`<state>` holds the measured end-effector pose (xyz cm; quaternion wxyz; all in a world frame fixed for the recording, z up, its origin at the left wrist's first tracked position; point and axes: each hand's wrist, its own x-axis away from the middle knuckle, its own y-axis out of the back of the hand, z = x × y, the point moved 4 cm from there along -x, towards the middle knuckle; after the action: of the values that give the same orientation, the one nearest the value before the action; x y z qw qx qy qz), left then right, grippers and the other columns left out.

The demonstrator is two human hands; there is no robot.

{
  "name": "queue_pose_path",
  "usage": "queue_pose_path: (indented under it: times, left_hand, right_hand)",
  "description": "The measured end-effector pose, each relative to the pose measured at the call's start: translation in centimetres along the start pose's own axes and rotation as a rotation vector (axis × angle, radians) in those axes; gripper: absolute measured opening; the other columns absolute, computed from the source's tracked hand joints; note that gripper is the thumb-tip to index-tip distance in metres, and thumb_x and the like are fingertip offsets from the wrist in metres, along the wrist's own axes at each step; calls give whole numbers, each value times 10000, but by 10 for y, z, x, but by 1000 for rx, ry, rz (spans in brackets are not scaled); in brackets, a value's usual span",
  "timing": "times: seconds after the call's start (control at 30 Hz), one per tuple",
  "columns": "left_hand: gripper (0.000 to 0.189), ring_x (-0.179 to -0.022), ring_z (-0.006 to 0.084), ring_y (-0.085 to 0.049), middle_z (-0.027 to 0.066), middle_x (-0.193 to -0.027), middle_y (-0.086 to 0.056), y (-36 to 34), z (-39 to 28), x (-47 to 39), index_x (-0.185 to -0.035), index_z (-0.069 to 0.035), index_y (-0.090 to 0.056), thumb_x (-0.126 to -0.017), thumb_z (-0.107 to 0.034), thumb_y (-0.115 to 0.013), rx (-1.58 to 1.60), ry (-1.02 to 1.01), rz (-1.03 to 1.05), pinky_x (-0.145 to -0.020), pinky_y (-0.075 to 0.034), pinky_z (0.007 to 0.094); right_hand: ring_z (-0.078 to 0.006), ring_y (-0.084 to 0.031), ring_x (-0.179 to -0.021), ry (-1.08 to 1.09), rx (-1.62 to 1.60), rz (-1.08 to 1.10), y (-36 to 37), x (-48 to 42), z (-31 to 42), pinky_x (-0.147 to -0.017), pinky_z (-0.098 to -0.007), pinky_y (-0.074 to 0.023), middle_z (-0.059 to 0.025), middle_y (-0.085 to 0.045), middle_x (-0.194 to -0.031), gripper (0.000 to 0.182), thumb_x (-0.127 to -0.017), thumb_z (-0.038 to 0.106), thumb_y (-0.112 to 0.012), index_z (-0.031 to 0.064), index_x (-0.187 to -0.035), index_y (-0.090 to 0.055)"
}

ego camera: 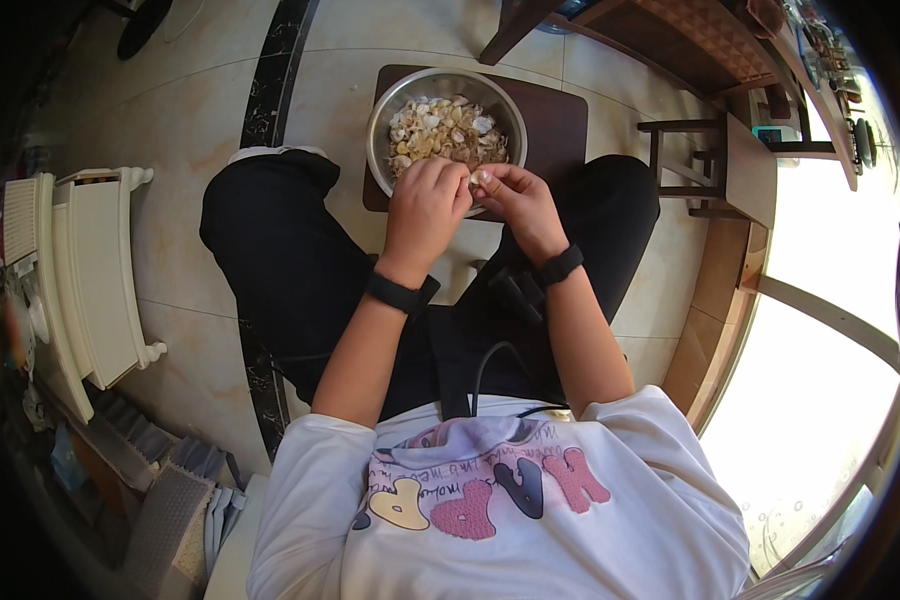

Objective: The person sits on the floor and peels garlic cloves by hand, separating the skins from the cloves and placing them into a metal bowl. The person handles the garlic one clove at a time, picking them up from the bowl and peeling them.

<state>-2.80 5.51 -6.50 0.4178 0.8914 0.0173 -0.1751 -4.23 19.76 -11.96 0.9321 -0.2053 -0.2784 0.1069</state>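
A wide stainless steel bowl holds garlic cloves and loose papery skins. Over its near rim, my left hand and my right hand meet at the fingertips. Between them is a small pale garlic clove, pinched by my right thumb and forefinger. The fingertips of my left hand grip it from the other side, and its fingers partly hide it. Under the bowl is a dark brown low stool or small table.
My knees in black trousers flank the bowl. A wooden stool stands at the right, near a dark wooden table. At the left is a cream cabinet. Pale floor tiles surround me, crossed by a black strip.
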Motion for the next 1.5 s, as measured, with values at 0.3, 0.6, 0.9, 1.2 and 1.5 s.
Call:
queue_pose_path:
  times: [0.3,0.6,0.9,1.2,1.5]
  left_hand:
    - [102,-858,304,-569,89,-880,-602,9,7,-5,-899,-57,-595,-799,-68,-609,22,-4,-92,-772,-468,407]
    - [92,-848,323,-578,101,-908,-627,7,28,-3,-871,-50,-608,-791,-88,-629,-106,102,-21,-751,-464,409]
    - [127,-898,325,-564,104,-942,-607,7,34,-2,-897,-56,-618,-771,-57,-599,-80,100,-36,-804,-451,410]
    - [229,-1181,351,-463,118,-1235,-530,25,50,2,-1036,-104,-614,-808,-88,-604,-294,190,-129,-990,-374,452]
    - [281,-1237,391,-409,173,-1336,-443,19,82,13,-1092,-107,-608,-813,-75,-607,-158,390,-17,-1026,-359,465]
  right_hand:
    - [-106,-620,-860,-22,3,68,-5,7,5,-799,-234,-508,-32,-640,-953,261,-904,89,-634,-16,-1135,-575]
    - [-112,-610,-925,25,-23,67,-7,4,7,-834,-240,-506,-34,-618,-1014,274,-925,114,-615,-5,-1166,-563]
    - [-131,-612,-918,42,-157,57,-4,0,6,-837,-257,-505,-40,-603,-991,183,-967,142,-544,22,-1104,-560]
    - [-219,-597,-825,621,844,-310,-10,5,25,-752,-329,-480,-80,-647,-873,123,-871,96,-635,47,-983,-631]
    - [-282,-545,-968,892,1189,-336,-15,3,25,-853,-392,-420,-39,-649,-956,128,-771,108,-693,91,-896,-674]
